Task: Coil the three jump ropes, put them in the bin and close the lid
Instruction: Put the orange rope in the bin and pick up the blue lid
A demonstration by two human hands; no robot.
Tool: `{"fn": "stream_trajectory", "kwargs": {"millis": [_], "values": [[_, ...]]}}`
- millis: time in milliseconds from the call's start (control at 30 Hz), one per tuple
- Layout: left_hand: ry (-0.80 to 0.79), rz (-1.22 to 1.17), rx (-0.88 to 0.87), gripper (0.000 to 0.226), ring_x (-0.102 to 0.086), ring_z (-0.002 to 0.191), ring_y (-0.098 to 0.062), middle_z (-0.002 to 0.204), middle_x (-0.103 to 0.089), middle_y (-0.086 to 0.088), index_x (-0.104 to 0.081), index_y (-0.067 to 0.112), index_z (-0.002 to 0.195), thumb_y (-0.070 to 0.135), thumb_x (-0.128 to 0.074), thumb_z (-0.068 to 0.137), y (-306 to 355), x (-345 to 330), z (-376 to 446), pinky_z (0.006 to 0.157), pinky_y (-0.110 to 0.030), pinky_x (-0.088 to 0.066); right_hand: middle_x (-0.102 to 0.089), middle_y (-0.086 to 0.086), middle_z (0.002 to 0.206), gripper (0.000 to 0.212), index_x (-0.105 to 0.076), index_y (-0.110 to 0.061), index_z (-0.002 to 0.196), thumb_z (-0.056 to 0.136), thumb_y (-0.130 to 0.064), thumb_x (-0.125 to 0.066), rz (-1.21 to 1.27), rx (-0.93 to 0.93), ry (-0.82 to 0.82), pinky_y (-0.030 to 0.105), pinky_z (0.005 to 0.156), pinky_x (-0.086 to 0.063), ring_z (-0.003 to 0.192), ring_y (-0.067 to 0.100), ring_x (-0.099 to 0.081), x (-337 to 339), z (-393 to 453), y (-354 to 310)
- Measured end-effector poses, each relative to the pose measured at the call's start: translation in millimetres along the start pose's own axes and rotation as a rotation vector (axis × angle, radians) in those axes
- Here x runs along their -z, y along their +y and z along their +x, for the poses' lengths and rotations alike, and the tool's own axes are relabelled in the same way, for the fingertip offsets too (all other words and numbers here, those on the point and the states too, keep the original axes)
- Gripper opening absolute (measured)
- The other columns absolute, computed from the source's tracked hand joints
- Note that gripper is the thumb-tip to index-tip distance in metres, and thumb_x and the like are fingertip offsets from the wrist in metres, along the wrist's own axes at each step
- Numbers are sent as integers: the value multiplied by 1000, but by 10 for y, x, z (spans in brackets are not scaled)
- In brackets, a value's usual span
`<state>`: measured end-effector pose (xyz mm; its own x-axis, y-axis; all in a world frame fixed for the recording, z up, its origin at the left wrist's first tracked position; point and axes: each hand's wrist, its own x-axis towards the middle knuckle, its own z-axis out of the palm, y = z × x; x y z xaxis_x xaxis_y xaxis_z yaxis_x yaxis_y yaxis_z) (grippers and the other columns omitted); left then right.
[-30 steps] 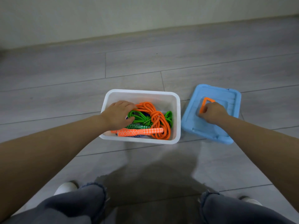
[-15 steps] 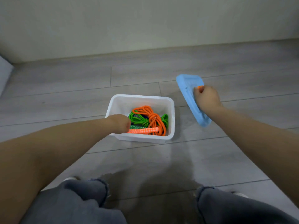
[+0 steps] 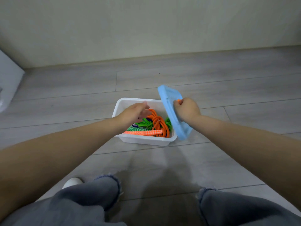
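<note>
A white bin [image 3: 146,140] stands on the floor and holds the coiled ropes: an orange rope [image 3: 160,123] on top, a green rope [image 3: 144,123] under it, and a sliver of a dark blue one beneath. My right hand [image 3: 186,110] grips the orange handle of the blue lid [image 3: 170,101], which is tilted on edge over the bin's right rim. My left hand [image 3: 134,113] hovers over the bin's left half with its fingers spread and nothing in them.
Grey plank floor [image 3: 228,88] surrounds the bin, with a pale wall behind. A white object [image 3: 8,84] leans at the far left. My knees in grey jeans [image 3: 91,204] and a white shoe [image 3: 72,182] are at the bottom.
My right hand lifted the lid off the floor and carried it left to the bin's right rim. My left hand came up out of the bin and opened.
</note>
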<state>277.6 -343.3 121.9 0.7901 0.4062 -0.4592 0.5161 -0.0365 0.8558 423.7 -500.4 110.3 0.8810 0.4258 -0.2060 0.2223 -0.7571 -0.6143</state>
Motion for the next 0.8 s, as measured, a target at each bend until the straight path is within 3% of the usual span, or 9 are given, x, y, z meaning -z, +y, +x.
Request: {"fn": "stream_trajectory", "kwargs": {"millis": [100, 167, 267, 400, 467, 533, 600, 700, 800], "values": [[-23, -154, -53, 40, -67, 100, -19, 110, -71, 1, -52, 22, 123, 50, -41, 97, 193, -175, -89, 87, -34, -51, -67, 15, 65, 38, -59, -8, 67, 93, -31, -44, 141, -47, -88, 36, 57, -59, 55, 30, -68, -91, -123, -44], [16, -181, -106, 37, -69, 99, -18, 110, -69, 0, -51, 22, 121, 46, -52, 94, 215, -312, -157, 82, -33, -55, -68, 17, 67, 35, -60, -7, 67, 93, -26, -47, 279, -76, -143, 42, 59, -61, 56, 30, -67, -140, -185, -63], [90, -239, -91, 41, -70, 94, -15, 110, -68, -2, -48, 19, 122, 38, -64, 89, 186, -437, -183, 76, -32, -59, -63, 12, 65, 29, -59, -6, 71, 93, -20, -47, 353, -112, -209, 38, 59, -60, 53, 23, -59, -143, -236, -70], [222, -207, -62, 40, -68, 95, -22, 112, -65, -6, -46, 17, 122, 22, -67, 88, 76, -319, -78, 77, -42, -58, -59, 10, 66, 21, -62, -4, 80, 88, -10, -44, 399, -83, -292, 33, 59, -56, 53, 21, -53, -47, -252, -43], [244, -147, -40, 37, -67, 94, -24, 113, -64, -8, -48, 14, 123, 16, -61, 88, -6, -187, -48, 68, -39, -58, -60, 9, 68, 19, -64, -6, 92, 91, -12, -46, 370, -47, -333, 31, 60, -53, 56, 20, -52, -9, -239, -12], [230, -109, -12, 35, -67, 93, -24, 114, -65, -9, -51, 13, 123, 13, -55, 88, -79, -48, -30, 69, -41, -58, -64, 5, 74, 19, -63, -11, 99, 92, -18, -47, 269, -16, -310, 29, 62, -51, 63, 19, -55, 17, -196, 71], [223, -73, 25, 31, -67, 91, -20, 110, -66, -7, -52, 13, 120, 11, -51, 89, -143, 88, -37, 73, -38, -58, -66, 4, 93, 23, -60, -14, 108, 89, -22, -51, 113, -14, -242, 28, 67, -47, 82, 21, -60, 47, -118, 234], [230, 6, 62, 26, -66, 92, -23, 107, -66, -7, -54, 14, 115, 10, -47, 90, -262, 286, -42, 73, -35, -56, -54, 14, 126, 50, -44, -9, 131, 85, -24, -57, -178, -94, -222, 33, 88, -47, 113, 32, -55, 123, -42, 476], [296, 104, 59, 26, -64, 97, -27, 110, -65, -11, -56, 12, 116, 13, -49, 91, -371, 463, 1, 81, -41, -56, -52, 15, 126, 62, -33, -2, 137, 86, -26, -58, -165, -232, -311, 39, 83, -52, 104, 32, -57, 152, -50, 563]]}}
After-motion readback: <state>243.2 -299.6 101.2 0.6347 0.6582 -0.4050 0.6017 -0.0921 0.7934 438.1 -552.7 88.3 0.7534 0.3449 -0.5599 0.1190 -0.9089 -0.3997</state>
